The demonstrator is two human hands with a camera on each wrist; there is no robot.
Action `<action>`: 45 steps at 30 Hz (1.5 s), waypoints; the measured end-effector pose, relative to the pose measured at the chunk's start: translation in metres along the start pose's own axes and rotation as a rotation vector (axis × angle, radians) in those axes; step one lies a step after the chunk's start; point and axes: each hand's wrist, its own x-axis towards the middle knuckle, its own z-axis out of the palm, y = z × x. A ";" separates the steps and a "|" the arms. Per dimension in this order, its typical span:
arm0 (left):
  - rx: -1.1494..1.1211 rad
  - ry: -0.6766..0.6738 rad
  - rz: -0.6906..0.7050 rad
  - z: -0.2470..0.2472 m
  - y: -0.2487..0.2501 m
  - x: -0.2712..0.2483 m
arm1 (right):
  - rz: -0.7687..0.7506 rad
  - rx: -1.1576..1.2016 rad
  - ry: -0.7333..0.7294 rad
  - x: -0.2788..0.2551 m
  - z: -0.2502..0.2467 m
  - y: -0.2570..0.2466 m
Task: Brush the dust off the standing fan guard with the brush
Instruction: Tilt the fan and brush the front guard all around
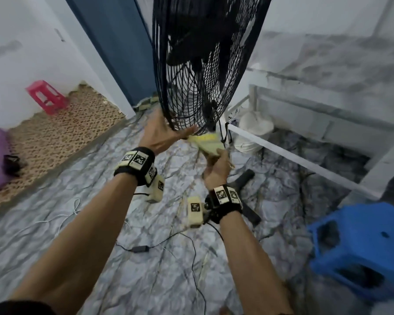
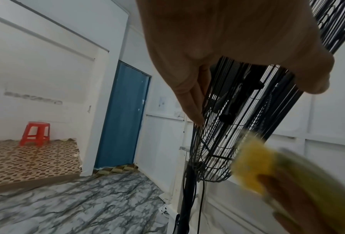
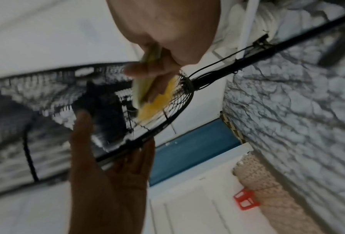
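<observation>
The black wire fan guard [image 1: 191,64] stands upright in the middle of the head view, with the dark blades behind its wires. My left hand [image 1: 162,133] lies flat against the guard's lower rim [image 3: 147,136], fingers straight. My right hand [image 1: 216,169] grips a pale green brush [image 1: 208,144] with yellow bristles [image 3: 157,102]. The bristles touch the bottom of the guard [image 2: 217,142], close to the black pole [image 2: 187,197]. The brush [image 2: 267,171] is blurred in the left wrist view.
A blue plastic stool [image 1: 359,251] stands at my lower right and a red stool [image 1: 47,97] by the far left wall. A white metal frame [image 1: 305,160] and a white sack [image 1: 253,130] sit right of the fan. Cables [image 1: 180,246] trail over the marbled floor. A blue door [image 1: 116,46] is behind.
</observation>
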 end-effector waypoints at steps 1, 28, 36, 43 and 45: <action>-0.006 -0.002 0.006 0.000 0.000 0.001 | 0.000 0.010 0.008 0.000 -0.003 -0.002; -0.965 0.096 -0.870 0.157 0.002 -0.030 | -0.206 -1.169 -0.818 0.065 -0.042 -0.108; -0.967 0.330 -0.863 0.156 0.049 -0.021 | 0.343 -1.539 -0.953 0.099 -0.016 -0.146; -0.741 0.667 -0.619 0.098 0.055 -0.040 | 0.348 -1.371 -0.617 0.139 0.015 -0.100; -0.674 0.654 -0.589 0.092 0.064 -0.034 | 0.300 -1.479 -0.636 0.149 0.023 -0.086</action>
